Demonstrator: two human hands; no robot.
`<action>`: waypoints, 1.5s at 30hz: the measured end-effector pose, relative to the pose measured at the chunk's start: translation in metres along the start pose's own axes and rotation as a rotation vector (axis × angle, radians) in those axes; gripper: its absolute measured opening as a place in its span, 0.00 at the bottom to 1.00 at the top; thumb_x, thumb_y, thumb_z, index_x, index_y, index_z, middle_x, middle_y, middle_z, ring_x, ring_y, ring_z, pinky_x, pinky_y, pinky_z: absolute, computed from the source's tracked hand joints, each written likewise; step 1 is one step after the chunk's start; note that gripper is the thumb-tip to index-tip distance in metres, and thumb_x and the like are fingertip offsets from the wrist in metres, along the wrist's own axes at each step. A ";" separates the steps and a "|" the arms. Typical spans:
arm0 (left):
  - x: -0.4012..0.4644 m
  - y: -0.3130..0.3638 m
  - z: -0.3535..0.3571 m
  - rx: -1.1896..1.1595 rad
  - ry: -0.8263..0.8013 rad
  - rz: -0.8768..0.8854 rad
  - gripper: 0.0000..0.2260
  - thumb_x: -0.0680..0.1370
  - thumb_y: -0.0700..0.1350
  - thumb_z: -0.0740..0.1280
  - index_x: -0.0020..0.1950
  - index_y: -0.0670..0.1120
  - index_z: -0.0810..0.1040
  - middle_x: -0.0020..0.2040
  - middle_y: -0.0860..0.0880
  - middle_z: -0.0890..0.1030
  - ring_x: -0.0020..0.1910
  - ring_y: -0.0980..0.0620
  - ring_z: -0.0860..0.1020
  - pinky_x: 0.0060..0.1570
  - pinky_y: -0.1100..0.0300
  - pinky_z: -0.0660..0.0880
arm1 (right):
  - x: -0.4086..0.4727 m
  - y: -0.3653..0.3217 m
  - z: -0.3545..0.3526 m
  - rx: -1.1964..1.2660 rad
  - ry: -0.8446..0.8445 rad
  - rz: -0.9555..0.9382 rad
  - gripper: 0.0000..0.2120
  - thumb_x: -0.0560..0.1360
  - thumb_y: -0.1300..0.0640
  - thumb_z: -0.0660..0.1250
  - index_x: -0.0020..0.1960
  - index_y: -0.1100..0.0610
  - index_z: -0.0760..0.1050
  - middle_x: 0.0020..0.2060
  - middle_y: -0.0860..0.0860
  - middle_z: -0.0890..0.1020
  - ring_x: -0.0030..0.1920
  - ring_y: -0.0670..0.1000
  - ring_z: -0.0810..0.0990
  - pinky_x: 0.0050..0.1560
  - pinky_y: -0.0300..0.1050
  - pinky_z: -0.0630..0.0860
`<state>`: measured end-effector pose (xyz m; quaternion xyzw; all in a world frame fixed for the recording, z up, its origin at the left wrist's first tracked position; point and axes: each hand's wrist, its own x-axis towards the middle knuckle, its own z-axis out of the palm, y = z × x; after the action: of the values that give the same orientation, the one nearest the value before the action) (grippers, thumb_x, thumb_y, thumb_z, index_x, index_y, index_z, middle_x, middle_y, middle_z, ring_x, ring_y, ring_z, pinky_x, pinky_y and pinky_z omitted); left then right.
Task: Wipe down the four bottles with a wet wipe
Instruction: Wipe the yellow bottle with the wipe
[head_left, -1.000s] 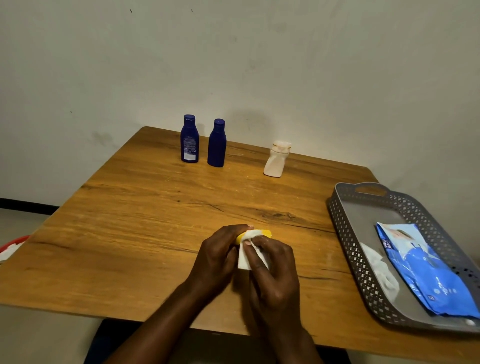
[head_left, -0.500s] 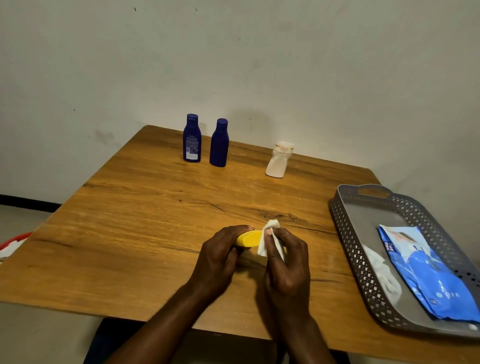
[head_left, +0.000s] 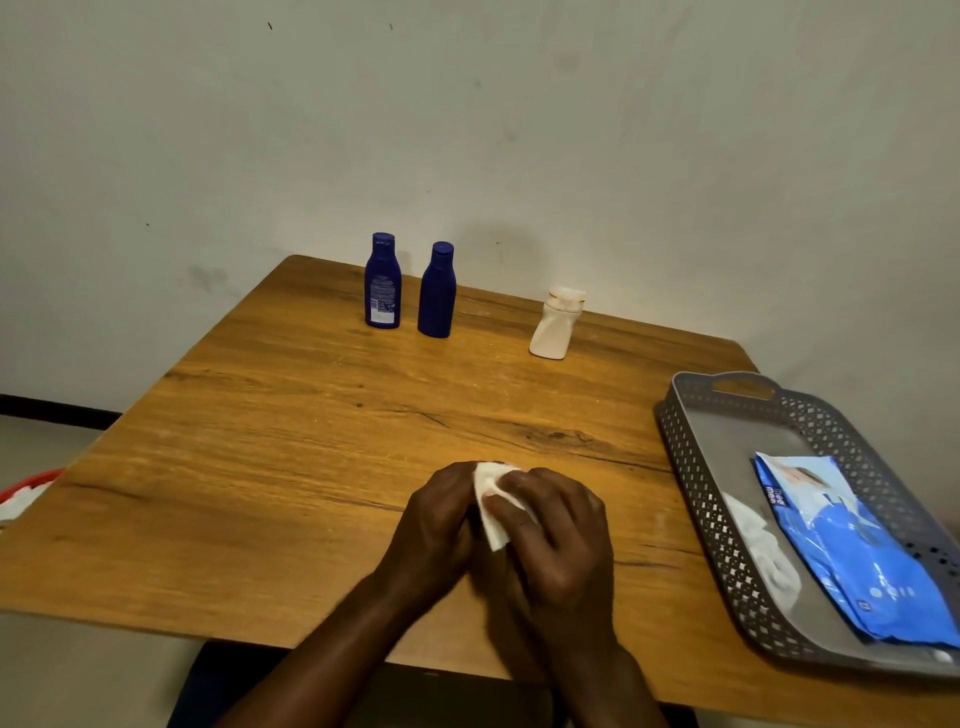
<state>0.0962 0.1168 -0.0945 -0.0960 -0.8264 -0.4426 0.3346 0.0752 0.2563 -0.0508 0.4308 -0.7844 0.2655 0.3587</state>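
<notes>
Pressing wipe (head_left: 493, 512) under right fingers (head_left: 511, 506), bottle seemingly hidden

Three bottles stand in plain sight on one wooden table (head_left: 311, 467): two dark blue bottles, one with its label showing (head_left: 383, 281) and one with a plain side showing (head_left: 437, 290), and one cream-white bottle (head_left: 556, 323). Two hands, the left hand (head_left: 434, 530) and the right hand (head_left: 558, 540), share one white wet wipe (head_left: 491, 512). One grey perforated tray (head_left: 696, 467) contains one blue wipes packet (head_left: 841, 545) and one crumpled white wipe (head_left: 763, 551).
</notes>
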 end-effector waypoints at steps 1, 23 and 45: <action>0.000 0.000 0.000 -0.005 0.001 0.009 0.17 0.76 0.35 0.69 0.63 0.45 0.76 0.59 0.50 0.79 0.60 0.54 0.77 0.55 0.52 0.77 | 0.001 0.000 0.000 -0.029 -0.052 -0.034 0.12 0.74 0.57 0.65 0.53 0.61 0.81 0.52 0.58 0.82 0.57 0.55 0.75 0.55 0.52 0.73; 0.006 0.008 -0.005 -0.020 0.083 -0.108 0.19 0.74 0.39 0.62 0.64 0.50 0.74 0.58 0.51 0.80 0.58 0.57 0.78 0.56 0.59 0.76 | 0.022 0.034 -0.031 0.759 -0.053 0.902 0.18 0.78 0.69 0.60 0.47 0.48 0.81 0.39 0.45 0.85 0.40 0.38 0.81 0.38 0.30 0.75; 0.022 0.042 0.000 -0.290 0.170 -0.396 0.17 0.71 0.31 0.70 0.51 0.52 0.80 0.43 0.55 0.84 0.42 0.59 0.82 0.40 0.67 0.75 | 0.032 0.017 0.004 -0.024 -0.041 -0.079 0.12 0.75 0.62 0.66 0.56 0.63 0.80 0.55 0.58 0.73 0.55 0.57 0.75 0.47 0.46 0.77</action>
<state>0.0986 0.1381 -0.0527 0.0583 -0.7261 -0.6198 0.2921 0.0474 0.2462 -0.0296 0.4626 -0.7770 0.2327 0.3579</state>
